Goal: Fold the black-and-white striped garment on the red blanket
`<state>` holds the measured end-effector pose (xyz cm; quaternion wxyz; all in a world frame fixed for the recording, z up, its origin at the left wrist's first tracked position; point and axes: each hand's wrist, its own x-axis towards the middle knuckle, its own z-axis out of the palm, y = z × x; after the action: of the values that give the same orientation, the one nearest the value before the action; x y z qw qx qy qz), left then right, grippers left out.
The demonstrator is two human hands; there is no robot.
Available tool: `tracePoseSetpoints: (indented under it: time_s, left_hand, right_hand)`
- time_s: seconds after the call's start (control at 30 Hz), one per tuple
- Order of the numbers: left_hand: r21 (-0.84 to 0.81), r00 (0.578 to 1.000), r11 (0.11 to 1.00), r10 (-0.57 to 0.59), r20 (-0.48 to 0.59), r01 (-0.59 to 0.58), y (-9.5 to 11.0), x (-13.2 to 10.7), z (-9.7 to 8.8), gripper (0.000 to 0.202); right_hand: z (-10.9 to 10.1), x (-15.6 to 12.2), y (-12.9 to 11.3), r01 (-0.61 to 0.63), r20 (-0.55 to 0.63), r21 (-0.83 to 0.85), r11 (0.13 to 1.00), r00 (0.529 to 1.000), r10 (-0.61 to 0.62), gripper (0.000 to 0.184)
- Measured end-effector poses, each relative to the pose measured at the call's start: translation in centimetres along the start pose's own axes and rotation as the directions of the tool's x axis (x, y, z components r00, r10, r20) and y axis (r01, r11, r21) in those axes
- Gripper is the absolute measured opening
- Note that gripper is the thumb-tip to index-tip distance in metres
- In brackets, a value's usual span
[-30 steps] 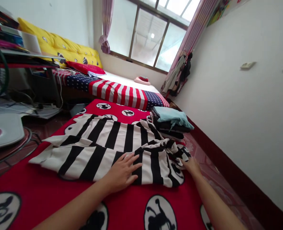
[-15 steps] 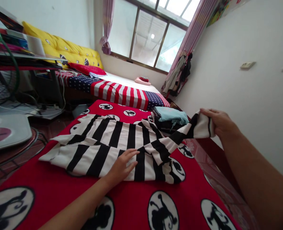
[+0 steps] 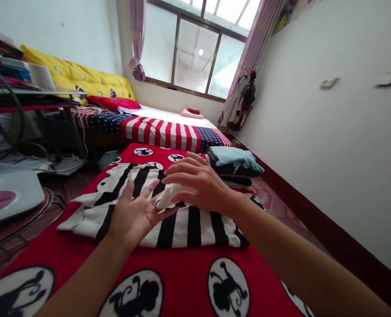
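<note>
A black-and-white striped long-sleeved top (image 3: 178, 229) lies spread across the red blanket in front of me, its folds running lengthwise. My right hand (image 3: 202, 185) has come over the middle of the garment, fingers curled around the white cuff end of a sleeve (image 3: 169, 196). Much of that sleeve is hidden behind the hand. Just left of the cuff, my left hand (image 3: 135, 215) is open, palm turned up and fingers spread above the top. Its fingertips are close to the cuff; whether they touch it I cannot tell.
The red blanket (image 3: 182, 281) has round monkey prints. A stack of folded clothes (image 3: 233, 160) with a light blue piece on top sits beyond the garment at right. A bed (image 3: 162, 132) stands behind, a desk (image 3: 30, 94) and stool (image 3: 13, 193) at left, a wall at right.
My right hand has carried the sleeve end from the far right inward over the top. My left hand has lifted off the fabric, moved left and turned palm up.
</note>
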<state>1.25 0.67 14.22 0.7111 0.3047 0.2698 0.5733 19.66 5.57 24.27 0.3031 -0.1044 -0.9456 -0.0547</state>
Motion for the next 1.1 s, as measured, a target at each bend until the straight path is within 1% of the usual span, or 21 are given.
tracePoseSetpoints:
  time_s: [0.03,0.07,0.1,0.13,0.2,0.27,0.3,0.33,0.37,0.43,0.47,0.5,0.53,0.57,0.63,0.7,0.8,0.87,0.97,1.03,1.1]
  left_hand:
    - [-0.03,0.998,0.998,-0.051,-0.046,0.05,-0.3,-0.4,-1.2,0.076]
    - [-0.055,0.989,0.993,-0.106,-0.105,0.1,-0.9,-0.8,-2.4,0.073]
    - [-0.071,0.973,0.987,-0.156,-0.171,0.146,-1.5,-1.1,-3.7,0.068]
    - [-0.075,0.952,0.98,-0.194,-0.235,0.182,-2.2,-1.3,-4.8,0.063]
    - [-0.026,0.916,0.974,-0.22,-0.336,0.224,-3.4,-1.6,-6.5,0.057]
    - [0.153,0.901,0.959,-0.161,-0.404,0.24,-4.4,-1.4,-7.1,0.064]
    - [0.294,0.903,0.928,-0.09,-0.42,0.229,-4.7,-1.3,-7.2,0.072]
    - [0.459,0.91,0.866,0.01,-0.415,0.2,-5.0,-1.1,-7.1,0.079]
    - [0.627,0.919,0.764,0.122,-0.374,0.154,-5.1,-1.0,-6.9,0.084]
    - [0.872,0.938,0.488,0.286,-0.197,0.034,-5.5,-0.9,-6.6,0.086]
    - [0.932,0.942,0.362,0.32,-0.104,-0.02,-5.7,-1.0,-6.5,0.084]
    - [0.961,0.943,0.271,0.331,-0.04,-0.055,-5.9,-1.1,-6.6,0.081]
    - [0.973,0.943,0.223,0.331,-0.016,-0.062,-6.1,-1.2,-6.7,0.078]
    - [0.977,0.943,0.209,0.33,-0.033,-0.039,-6.2,-1.2,-7.0,0.077]
    - [0.963,0.946,0.266,0.297,-0.131,0.05,-6.3,-1.2,-7.8,0.076]
    - [0.912,0.966,0.392,0.168,-0.197,0.118,-5.8,-0.7,-8.4,0.066]
    - [0.782,0.985,0.602,-0.04,-0.17,0.159,-3.6,0.5,-7.9,0.04]
    - [0.665,0.985,0.729,-0.072,-0.158,0.16,-1.5,1.7,-6.3,0.035]
    - [0.488,0.992,0.871,0.004,-0.13,0.061,1.8,3.5,-2.6,0.031]
    - [0.424,0.994,0.905,0.077,-0.077,-0.037,3.6,4.7,0.2,0.027]
    - [0.391,0.991,0.912,0.137,-0.003,-0.125,5.1,5.7,2.7,0.021]
  right_hand:
    - [0.5,-1.0,-0.2,-0.042,-0.039,0.036,0.998,0.998,0.043,0.023]
    - [0.8,-2.4,-0.1,-0.119,-0.102,0.071,0.99,0.987,0.126,0.023]
    - [1.0,-4.0,0.2,-0.225,-0.175,0.104,0.969,0.955,0.24,0.02]
    - [1.1,-5.8,0.6,-0.345,-0.24,0.135,0.929,0.898,0.369,0.018]
    - [1.4,-9.5,1.7,-0.572,-0.313,0.182,0.8,0.738,0.598,0.016]
    - [1.7,-12.9,2.5,-0.72,-0.307,0.201,0.665,0.598,0.74,0.017]
    - [2.0,-14.3,2.7,-0.763,-0.292,0.203,0.614,0.552,0.781,0.017]
    - [2.2,-15.5,2.7,-0.789,-0.275,0.205,0.579,0.522,0.808,0.018]
    - [2.5,-16.4,2.6,-0.803,-0.257,0.208,0.558,0.506,0.824,0.018]
    - [3.0,-17.9,2.2,-0.813,-0.226,0.224,0.538,0.494,0.84,0.016]
    - [3.2,-18.4,1.8,-0.814,-0.205,0.235,0.531,0.492,0.846,0.015]
    - [3.5,-18.9,1.5,-0.818,-0.181,0.245,0.521,0.49,0.853,0.014]
    - [3.8,-19.4,1.2,-0.823,-0.154,0.252,0.508,0.484,0.861,0.014]
    - [4.1,-19.9,0.9,-0.831,-0.126,0.258,0.492,0.476,0.87,0.014]
    - [4.8,-20.8,0.3,-0.848,-0.073,0.257,0.463,0.46,0.885,0.013]
    - [5.5,-21.4,-0.2,-0.854,-0.025,0.241,0.462,0.47,0.882,0.011]
    - [6.5,-21.5,-1.1,-0.818,0.043,0.21,0.536,0.555,0.83,0.012]
    - [7.3,-21.0,-1.6,-0.782,0.053,0.193,0.593,0.612,0.789,0.015]
    - [8.7,-19.6,-2.2,-0.743,0.046,0.173,0.647,0.662,0.748,0.021]
    - [9.7,-18.7,-2.3,-0.724,0.074,0.169,0.669,0.686,0.724,0.026]
    - [10.8,-17.9,-2.0,-0.717,0.124,0.158,0.678,0.696,0.707,0.032]
